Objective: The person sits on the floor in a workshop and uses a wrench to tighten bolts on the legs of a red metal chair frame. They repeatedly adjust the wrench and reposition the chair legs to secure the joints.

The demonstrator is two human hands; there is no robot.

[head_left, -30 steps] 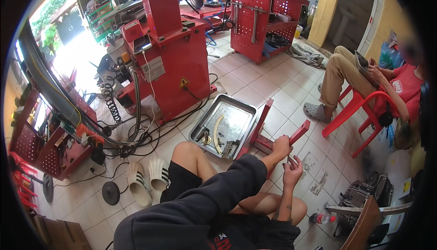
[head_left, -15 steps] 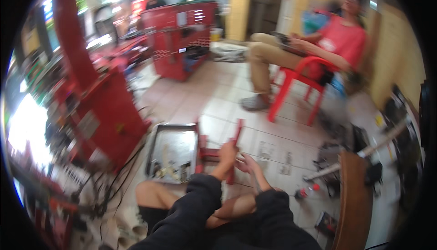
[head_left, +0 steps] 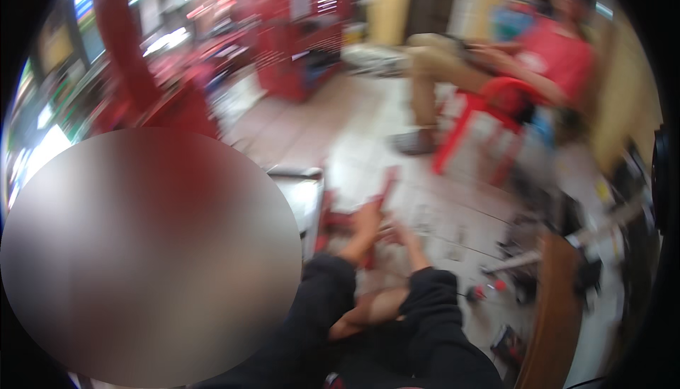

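Observation:
My left hand [head_left: 366, 221] is closed and lies over a low red metal frame [head_left: 389, 183] on the tiled floor, between my legs and the open floor. What its fingers hold is hidden. Just to its right, my right hand [head_left: 401, 233] reaches in close to the left one, its fingers smeared by motion. Part of a shallow metal tray [head_left: 309, 198] shows left of the frame. A large grey blurred oval covers the lower left, hiding most of the tray.
A person [head_left: 552, 63] sits on a red plastic chair [head_left: 460, 130] at the far right. Red machinery [head_left: 290, 52] stands at the back left. A curved brown panel [head_left: 556, 311], a bottle with red parts [head_left: 485, 290] and assorted parts lie at the right.
The view has swung, so the scene sits further right and higher. A blurred oval now covers the lower left, including much of the tray. My hands stay together at the red frame.

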